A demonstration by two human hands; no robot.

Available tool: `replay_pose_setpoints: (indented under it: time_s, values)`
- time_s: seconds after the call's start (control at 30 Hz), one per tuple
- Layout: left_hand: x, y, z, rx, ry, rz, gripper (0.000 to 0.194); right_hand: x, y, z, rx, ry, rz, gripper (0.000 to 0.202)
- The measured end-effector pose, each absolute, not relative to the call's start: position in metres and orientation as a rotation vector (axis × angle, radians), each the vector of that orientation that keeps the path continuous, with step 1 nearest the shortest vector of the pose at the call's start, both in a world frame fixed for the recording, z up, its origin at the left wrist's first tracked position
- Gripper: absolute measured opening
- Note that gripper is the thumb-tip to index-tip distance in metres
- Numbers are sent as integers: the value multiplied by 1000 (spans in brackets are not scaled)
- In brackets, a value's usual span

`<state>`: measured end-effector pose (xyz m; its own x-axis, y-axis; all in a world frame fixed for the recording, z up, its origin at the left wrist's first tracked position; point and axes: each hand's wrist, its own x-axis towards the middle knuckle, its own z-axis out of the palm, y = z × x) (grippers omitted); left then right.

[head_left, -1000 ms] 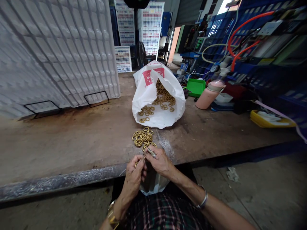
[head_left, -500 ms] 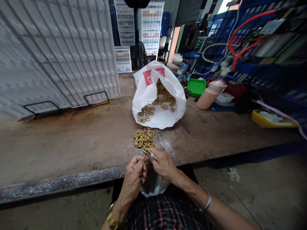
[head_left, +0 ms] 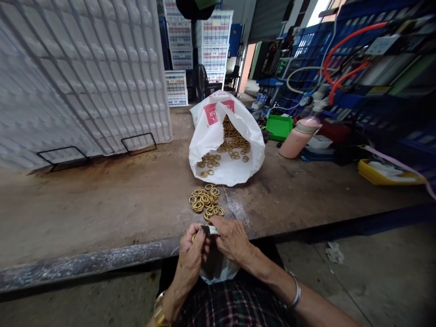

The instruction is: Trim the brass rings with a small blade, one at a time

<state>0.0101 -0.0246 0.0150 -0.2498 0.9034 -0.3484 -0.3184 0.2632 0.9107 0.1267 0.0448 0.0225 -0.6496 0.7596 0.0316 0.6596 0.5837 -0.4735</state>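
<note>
My left hand (head_left: 193, 245) is closed around a gold-coloured ring (head_left: 194, 237), mostly hidden by the fingers; whether it holds more rings cannot be made out. My right hand (head_left: 233, 238) grips a small tool with a white handle (head_left: 213, 230) and a flat dark end, its exact kind unclear. That dark end touches the left thumb and fingertips. Just beyond both hands, a loose pile of gold-coloured rings (head_left: 204, 200) lies on the wooden table (head_left: 119, 204). Behind the pile, a white sack (head_left: 226, 170) lies on its side, mouth towards me, with many more rings inside.
Stacked clear plastic trays (head_left: 102, 77) stand at the left beside black wire frames (head_left: 139, 144). To the right are a pink bottle (head_left: 296, 141), a green tray (head_left: 279, 127) and a yellow tray (head_left: 384, 175). Whitish plastic (head_left: 220, 268) hangs below my hands at the table edge.
My right hand has turned, and the tool's dark end now shows across the left fingertips. The left hand stays nearly in place. The whole view has shifted slightly.
</note>
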Motion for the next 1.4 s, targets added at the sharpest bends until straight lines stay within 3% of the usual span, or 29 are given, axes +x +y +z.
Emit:
replay_pose_setpoints:
  time_s: [0.23,0.5,0.73,1.0,1.1,1.23,1.4]
  values:
    - [9,-27,15,650,1351,1316,35,127,42,22,-1262,-2606,569,35]
    - [10,-32,17,668,1362,1351,42,126,47,23,-1212,-2709,601,28]
    - [15,-36,31,520,1036,1367,34,135,86,21,-1422,-2537,363,29]
    - [-1,-28,12,333,940,1459,23,134,141,3,-1653,-2507,169,20]
    - [-5,-28,9,296,907,1451,16,130,152,-1,-1653,-2493,190,25]
    - [-9,-26,6,198,829,1424,22,124,161,2,-1619,-2466,253,37]
    - [-12,-24,9,101,788,1420,23,113,171,3,-1553,-2443,311,32]
